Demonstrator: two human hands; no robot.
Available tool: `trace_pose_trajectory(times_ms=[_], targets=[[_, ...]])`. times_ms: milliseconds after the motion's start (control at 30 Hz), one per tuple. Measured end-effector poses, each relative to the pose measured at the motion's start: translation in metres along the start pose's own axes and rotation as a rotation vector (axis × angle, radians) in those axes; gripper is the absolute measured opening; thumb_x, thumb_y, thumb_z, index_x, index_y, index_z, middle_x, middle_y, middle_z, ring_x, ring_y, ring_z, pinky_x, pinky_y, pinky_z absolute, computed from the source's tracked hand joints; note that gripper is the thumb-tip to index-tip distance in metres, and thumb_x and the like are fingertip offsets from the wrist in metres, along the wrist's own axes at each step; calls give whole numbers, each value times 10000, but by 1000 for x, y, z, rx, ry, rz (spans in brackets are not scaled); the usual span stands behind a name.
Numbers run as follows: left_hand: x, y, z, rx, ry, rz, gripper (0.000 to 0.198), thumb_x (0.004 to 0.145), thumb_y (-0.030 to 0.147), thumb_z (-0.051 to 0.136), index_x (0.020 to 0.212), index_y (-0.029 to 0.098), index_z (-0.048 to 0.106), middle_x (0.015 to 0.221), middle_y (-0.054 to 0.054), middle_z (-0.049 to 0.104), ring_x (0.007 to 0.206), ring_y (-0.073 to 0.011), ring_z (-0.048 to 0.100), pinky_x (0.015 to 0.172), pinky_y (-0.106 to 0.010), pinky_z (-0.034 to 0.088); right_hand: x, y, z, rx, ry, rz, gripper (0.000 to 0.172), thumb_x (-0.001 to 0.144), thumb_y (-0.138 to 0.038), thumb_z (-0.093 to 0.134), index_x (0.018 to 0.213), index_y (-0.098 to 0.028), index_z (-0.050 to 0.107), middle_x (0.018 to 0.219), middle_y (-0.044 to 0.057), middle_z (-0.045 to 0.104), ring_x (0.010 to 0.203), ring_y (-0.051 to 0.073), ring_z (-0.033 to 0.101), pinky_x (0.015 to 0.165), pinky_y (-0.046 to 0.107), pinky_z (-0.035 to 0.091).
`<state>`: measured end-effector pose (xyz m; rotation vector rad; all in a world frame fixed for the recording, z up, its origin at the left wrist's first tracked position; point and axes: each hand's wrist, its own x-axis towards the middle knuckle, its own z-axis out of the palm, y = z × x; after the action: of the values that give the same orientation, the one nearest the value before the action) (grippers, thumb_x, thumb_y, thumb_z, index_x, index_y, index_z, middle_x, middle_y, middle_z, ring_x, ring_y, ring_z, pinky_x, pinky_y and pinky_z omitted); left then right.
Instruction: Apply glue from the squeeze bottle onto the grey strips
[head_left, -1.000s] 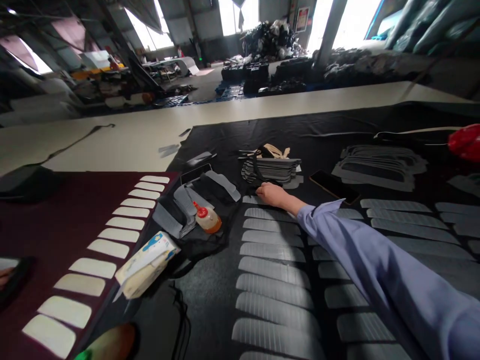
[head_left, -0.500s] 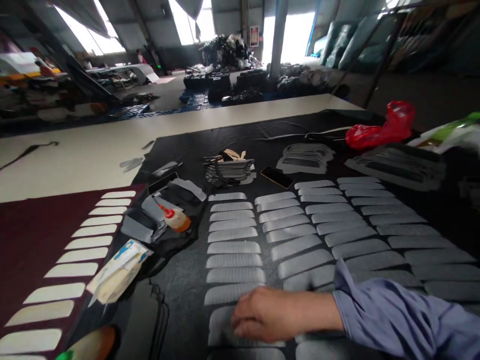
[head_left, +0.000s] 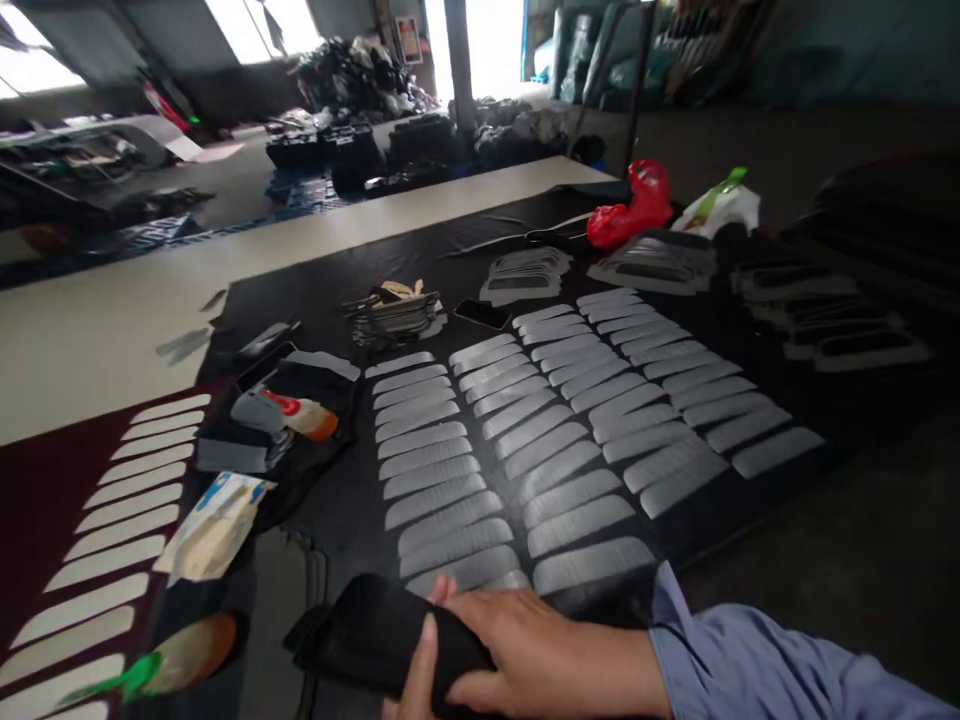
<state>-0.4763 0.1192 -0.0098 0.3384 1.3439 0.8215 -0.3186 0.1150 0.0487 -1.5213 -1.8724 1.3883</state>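
Black fabric bundle (head_left: 360,635), rolled, held close in under both hands: right hand (head_left: 532,650) closed over its right end, apparently to keep the roll from loosening; left hand (head_left: 412,685) shows only a thumb pressed on top, the rest out of frame, so its grip cannot be told. Grey strips (head_left: 525,430), just beyond the right hand's knuckles, in spaced columns, likely so each can be reached singly. Glue bottle (head_left: 304,415), ahead and left of both hands, lying on its side.
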Motion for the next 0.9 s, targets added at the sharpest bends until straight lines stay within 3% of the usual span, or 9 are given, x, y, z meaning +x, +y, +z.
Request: trace_pose_trajectory(times_ms=[67, 133, 300, 433, 533, 600, 633, 767, 900], targets=[[1, -3, 1, -76, -55, -60, 399, 568, 331, 778, 929, 185, 690, 1124, -83, 634, 1137, -299, 516, 911, -338, 474, -11, -5, 3, 59, 42, 47, 528, 736, -343, 601, 1232, -200, 489, 1078, 70, 648, 974, 238, 618, 829, 307, 462], [-4, -5, 3, -103, -93, -96, 434, 536, 312, 794, 937, 178, 694, 1127, -89, 634, 1128, -306, 523, 913, -354, 475, -21, -7, 9, 111, 95, 88, 520, 729, -317, 604, 1227, -208, 500, 1078, 57, 653, 962, 225, 625, 813, 288, 462], [-21, -4, 11, 6, -209, -159, 447, 589, 349, 781, 977, 148, 687, 1125, -105, 634, 1120, -296, 530, 920, -325, 467, -43, -10, 33, 186, 231, 173, 522, 731, -276, 604, 1240, -237, 493, 1105, 33, 650, 962, 199, 625, 794, 255, 457], [-28, -7, 15, 0, -240, -244, 276, 707, 253, 691, 950, 122, 694, 1118, -125, 634, 1104, -285, 545, 945, -345, 448, -59, -1, 50, 106, 314, 211, 463, 794, -287, 566, 1247, -238, 486, 1096, 39, 652, 964, 185, 619, 812, 257, 460], [-32, -9, 19, -35, -180, -290, 185, 809, 155, 552, 914, 107, 696, 1079, -129, 651, 1075, -239, 571, 975, -327, 415, -75, 35, 55, -152, 441, 219, 387, 870, -281, 476, 1249, -203, 488, 1140, 82, 629, 1031, 197, 583, 881, 320, 456], [-34, -9, 23, -39, -106, -282, 215, 845, 122, 485, 875, 100, 696, 1044, -128, 665, 1039, -209, 594, 980, -301, 403, -89, 73, 55, -432, 499, 249, 424, 877, -259, 461, 1278, -119, 464, 1285, 163, 526, 1204, 268, 461, 1001, 440, 370], [-36, -9, 24, -34, -74, -275, 230, 854, 116, 467, 854, 97, 696, 1024, -128, 672, 1015, -202, 607, 978, -296, 404, -96, 93, 53, -541, 469, 226, 460, 870, -250, 471, 1297, -83, 440, 1338, 197, 466, 1260, 297, 396, 1026, 488, 333], [-41, -20, 32, -26, -3, -229, 230, 858, 105, 464, 809, 98, 689, 947, -118, 693, 927, -191, 645, 958, -290, 423, -122, 157, 41, -584, 363, 123, 538, 825, -228, 537, 1336, -125, 405, 1409, 153, 389, 1326, 259, 302, 1080, 466, 270], [-45, -44, 42, -46, 28, -186, 206, 846, 99, 483, 800, 108, 684, 888, -100, 703, 883, -185, 658, 947, -291, 433, -136, 184, 22, -587, 311, 40, 562, 828, -259, 532, 1358, -153, 377, 1434, 127, 356, 1345, 241, 258, 1100, 448, 228]])
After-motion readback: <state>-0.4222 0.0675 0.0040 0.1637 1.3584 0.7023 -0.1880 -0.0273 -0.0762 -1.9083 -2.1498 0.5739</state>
